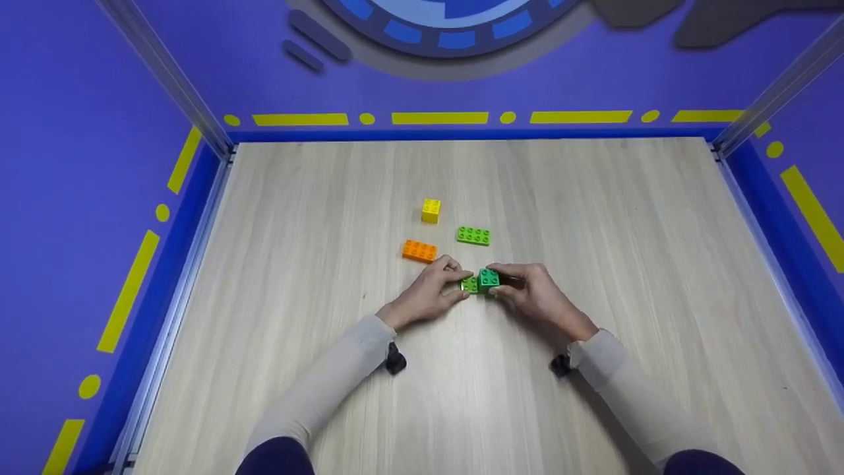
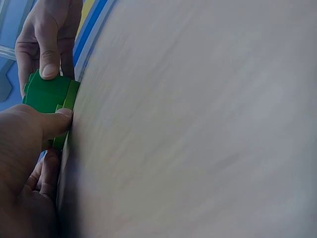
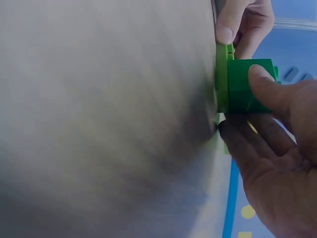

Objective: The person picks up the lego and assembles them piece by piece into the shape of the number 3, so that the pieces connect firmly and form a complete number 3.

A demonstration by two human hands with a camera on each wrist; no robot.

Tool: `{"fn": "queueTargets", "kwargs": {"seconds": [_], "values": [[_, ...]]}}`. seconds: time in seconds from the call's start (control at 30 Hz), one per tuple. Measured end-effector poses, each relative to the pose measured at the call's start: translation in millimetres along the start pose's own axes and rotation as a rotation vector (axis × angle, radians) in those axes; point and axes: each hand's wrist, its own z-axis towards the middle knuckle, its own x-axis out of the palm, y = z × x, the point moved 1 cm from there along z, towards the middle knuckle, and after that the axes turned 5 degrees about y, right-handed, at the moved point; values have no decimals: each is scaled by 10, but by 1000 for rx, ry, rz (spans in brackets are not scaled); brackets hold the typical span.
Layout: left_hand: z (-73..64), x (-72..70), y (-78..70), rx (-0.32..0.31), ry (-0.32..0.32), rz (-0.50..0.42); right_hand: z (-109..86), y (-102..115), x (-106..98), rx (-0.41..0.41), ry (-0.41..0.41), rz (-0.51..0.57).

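In the head view a dark green square block sits over the right end of a flat light green brick close on the table. My left hand pinches the left end of the flat brick between thumb and finger. From the other side my right hand holds the dark green block, its thumb on one face. The right wrist view shows the block against the studded side of the flat brick. Studs on its left half stay uncovered.
Beyond the hands, on the wooden table, lie an orange brick, a second flat light green brick and a yellow square block. Blue walls border the table at the back and both sides.
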Motion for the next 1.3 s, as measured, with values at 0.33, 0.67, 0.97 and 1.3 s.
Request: {"fn": "queueTargets", "kwargs": {"seconds": [0.33,0.67,0.97,1.3], "values": [[-30,7,-1,10,-14,-11,15,-66,14,14,1,-10],[4,14,-4,14,-17,0,-2,-142,-3,45,-1,64],[17,9,-12,0,-8,-12,8,-209,-32,91,24,124],[-6,-21,-45,-17,27,9,-18,-278,-23,95,27,188]]}}
